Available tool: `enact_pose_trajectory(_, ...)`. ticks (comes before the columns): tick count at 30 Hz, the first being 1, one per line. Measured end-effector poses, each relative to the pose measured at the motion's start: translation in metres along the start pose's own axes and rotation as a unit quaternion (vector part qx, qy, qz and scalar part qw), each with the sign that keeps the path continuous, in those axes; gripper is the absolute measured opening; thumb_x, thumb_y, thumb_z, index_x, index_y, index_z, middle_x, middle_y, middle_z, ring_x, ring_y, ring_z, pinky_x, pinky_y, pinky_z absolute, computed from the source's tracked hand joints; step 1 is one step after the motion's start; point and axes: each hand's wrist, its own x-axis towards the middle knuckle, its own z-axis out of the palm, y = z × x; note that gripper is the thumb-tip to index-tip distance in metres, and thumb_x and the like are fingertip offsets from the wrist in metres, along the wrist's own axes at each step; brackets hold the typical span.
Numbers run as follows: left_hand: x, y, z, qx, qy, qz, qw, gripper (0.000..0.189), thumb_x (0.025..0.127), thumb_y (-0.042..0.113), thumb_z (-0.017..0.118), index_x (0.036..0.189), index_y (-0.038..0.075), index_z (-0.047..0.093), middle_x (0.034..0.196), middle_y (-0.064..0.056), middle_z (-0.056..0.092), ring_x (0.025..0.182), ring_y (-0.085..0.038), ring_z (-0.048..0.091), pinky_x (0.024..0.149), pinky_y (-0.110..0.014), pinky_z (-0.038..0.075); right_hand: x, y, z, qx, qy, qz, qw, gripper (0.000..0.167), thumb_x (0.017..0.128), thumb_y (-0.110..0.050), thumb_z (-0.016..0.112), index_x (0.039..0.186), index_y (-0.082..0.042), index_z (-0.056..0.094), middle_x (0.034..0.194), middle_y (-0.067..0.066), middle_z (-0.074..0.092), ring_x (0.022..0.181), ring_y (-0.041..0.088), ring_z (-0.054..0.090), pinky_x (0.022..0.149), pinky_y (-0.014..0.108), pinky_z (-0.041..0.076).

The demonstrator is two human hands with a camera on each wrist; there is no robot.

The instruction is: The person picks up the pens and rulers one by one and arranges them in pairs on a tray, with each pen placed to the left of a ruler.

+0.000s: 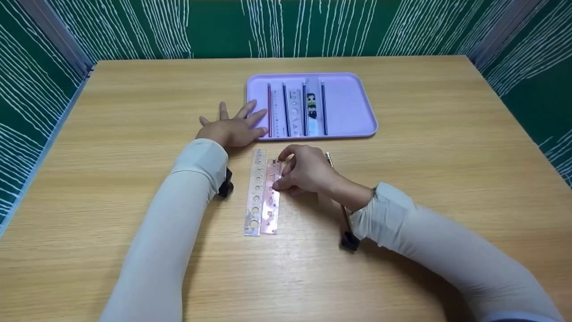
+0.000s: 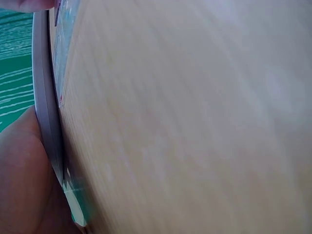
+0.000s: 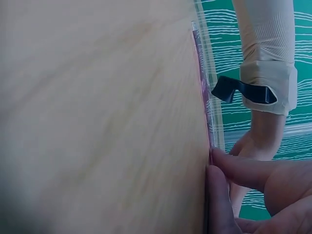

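Note:
My left hand (image 1: pixel 233 130) lies with fingers spread over the left edge of the lilac tray (image 1: pixel 351 107). In front of the tray, a pink ruler (image 1: pixel 269 210) with cut-out shapes lies alongside a clear ruler (image 1: pixel 256 203) with round holes. My right hand (image 1: pixel 309 171) pinches the pink ruler's right edge between thumb and finger. The right wrist view shows those fingers (image 3: pixel 243 170) at the ruler's edge. A pencil (image 1: pixel 329 158) lies partly hidden beneath my right wrist.
Inside the tray, several pencils (image 1: pixel 324 109) alternate with rulers, among them a clear stencil ruler (image 1: pixel 295 114) and one with a dark cartoon picture (image 1: pixel 312 105). The wooden table (image 1: pixel 134 98) meets green, white-streaked walls (image 1: pixel 214 31) at the back and sides.

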Motion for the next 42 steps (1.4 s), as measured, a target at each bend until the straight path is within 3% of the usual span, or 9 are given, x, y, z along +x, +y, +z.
enact_pose_trajectory(3,0.0,0.001,0.0,-0.002,0.0,0.0,1.0,0.066,0.099,0.076,0.024,0.154,0.061,-0.007,0.163,0.024,-0.031,0.145,-0.05,-0.036,0.098,-0.089,-0.018,0.0,0.001,0.0,-0.035,0.009,-0.014,0.9993,0.064,0.065,-0.009,0.097,0.119,-0.005,0.063,0.091,0.006,0.069,0.067,0.016,0.071,0.06,0.032,0.064)
enact_pose_trajectory(7,0.0,0.001,0.0,-0.004,-0.002,-0.004,1.0,0.066,0.098,0.076,0.024,0.154,0.061,-0.007,0.164,0.024,-0.031,0.145,-0.049,-0.036,0.098,-0.089,-0.018,0.0,0.003,-0.001,-0.105,0.027,-0.046,0.9931,0.065,0.065,-0.018,0.098,0.117,-0.008,0.062,0.094,0.004,0.065,0.082,0.019,0.064,0.076,0.03,0.06)
enact_pose_trajectory(10,0.0,0.0,0.0,-0.004,-0.001,-0.005,1.0,0.066,0.099,0.076,0.024,0.155,0.06,-0.007,0.164,0.023,-0.03,0.146,-0.05,-0.035,0.098,-0.089,-0.018,-0.001,0.003,-0.001,-0.115,0.034,-0.061,0.9909,0.068,0.064,-0.019,0.099,0.118,-0.009,0.058,0.099,0.005,0.064,0.09,0.021,0.061,0.08,0.031,0.057)
enact_pose_trajectory(16,0.0,-0.001,0.001,0.001,-0.001,0.002,1.0,0.066,0.099,0.076,0.023,0.155,0.06,-0.008,0.164,0.023,-0.031,0.145,-0.05,-0.035,0.097,-0.09,-0.017,-0.006,0.006,0.001,-0.022,0.014,-0.044,0.9987,0.069,0.065,-0.006,0.096,0.116,-0.009,0.049,0.094,0.006,0.069,0.075,0.021,0.068,0.061,0.032,0.064)
enact_pose_trajectory(21,0.0,-0.001,0.001,0.003,-0.001,0.005,1.0,0.066,0.099,0.076,0.022,0.155,0.059,-0.009,0.164,0.023,-0.031,0.145,-0.051,-0.035,0.097,-0.09,-0.017,-0.009,0.007,-0.001,0.02,0.004,-0.047,0.9987,0.066,0.071,-0.002,0.092,0.119,-0.011,0.048,0.088,0.006,0.07,0.066,0.018,0.069,0.062,0.035,0.064)
enact_pose_trajectory(25,-0.002,-0.001,0.0,0.003,-0.001,0.008,1.0,0.067,0.099,0.076,0.022,0.155,0.059,-0.009,0.163,0.024,-0.031,0.145,-0.051,-0.034,0.097,-0.09,-0.018,-0.011,0.007,-0.005,0.019,0.006,-0.058,0.9981,0.062,0.075,-0.001,0.088,0.121,-0.015,0.049,0.089,0.005,0.07,0.074,0.018,0.068,0.067,0.033,0.063)
enact_pose_trajectory(27,-0.002,-0.001,-0.001,0.003,-0.002,0.008,1.0,0.067,0.099,0.076,0.022,0.155,0.059,-0.01,0.163,0.024,-0.031,0.145,-0.051,-0.035,0.097,-0.089,-0.018,-0.01,0.009,-0.007,0.049,-0.002,-0.056,0.9972,0.061,0.078,0.004,0.084,0.124,-0.015,0.049,0.094,0.008,0.068,0.079,0.021,0.07,0.069,0.035,0.064)
enact_pose_trajectory(34,-0.001,-0.001,0.001,0.004,-0.002,0.006,1.0,0.067,0.098,0.077,0.022,0.155,0.059,-0.01,0.163,0.024,-0.031,0.146,-0.05,-0.035,0.098,-0.089,-0.018,-0.01,0.015,-0.013,0.196,-0.045,-0.025,0.9792,0.068,0.087,0.014,0.069,0.142,-0.014,0.041,0.113,0.016,0.054,0.091,0.033,0.07,0.075,0.047,0.065)
enact_pose_trajectory(42,-0.001,-0.002,0.0,0.0,-0.003,0.006,1.0,0.068,0.098,0.078,0.022,0.155,0.059,-0.009,0.163,0.024,-0.031,0.145,-0.05,-0.035,0.097,-0.089,-0.018,-0.01,0.018,-0.019,0.246,-0.049,0.003,0.9682,0.047,0.095,0.009,0.06,0.137,-0.005,0.043,0.115,0.016,0.056,0.088,0.028,0.07,0.083,0.044,0.064)
